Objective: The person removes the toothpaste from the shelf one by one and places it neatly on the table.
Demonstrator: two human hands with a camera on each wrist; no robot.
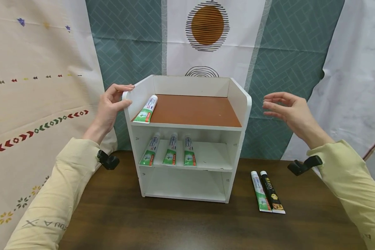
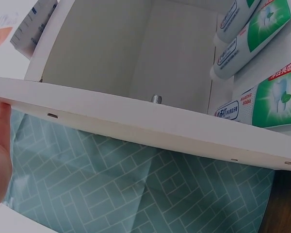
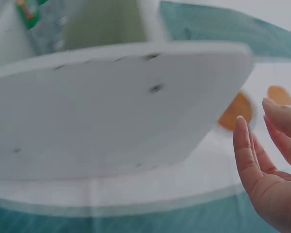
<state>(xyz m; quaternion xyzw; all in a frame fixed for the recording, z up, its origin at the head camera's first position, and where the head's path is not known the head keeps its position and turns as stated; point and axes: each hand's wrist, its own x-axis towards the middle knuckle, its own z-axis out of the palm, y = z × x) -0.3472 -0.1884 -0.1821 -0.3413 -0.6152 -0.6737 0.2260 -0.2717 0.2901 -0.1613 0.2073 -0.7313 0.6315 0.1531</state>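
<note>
White shelf (image 1: 187,139) stands between both hands. The left hand (image 1: 110,106) grips its left wall. The right hand (image 1: 289,109) hovers open just beside the right wall.

Two toothpaste tubes (image 1: 267,192) lying side by side on the dark wooden tabletop (image 1: 175,225), a patterned teal and white curtain (image 1: 206,38) hanging behind, a cream embroidered cloth (image 1: 34,86) draping at one side

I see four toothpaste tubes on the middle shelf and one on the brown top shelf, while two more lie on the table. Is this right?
Not quite: the head view shows three toothpaste tubes on the middle shelf, not four. One tube lies on the brown top shelf, and two more lie on the table.
</note>
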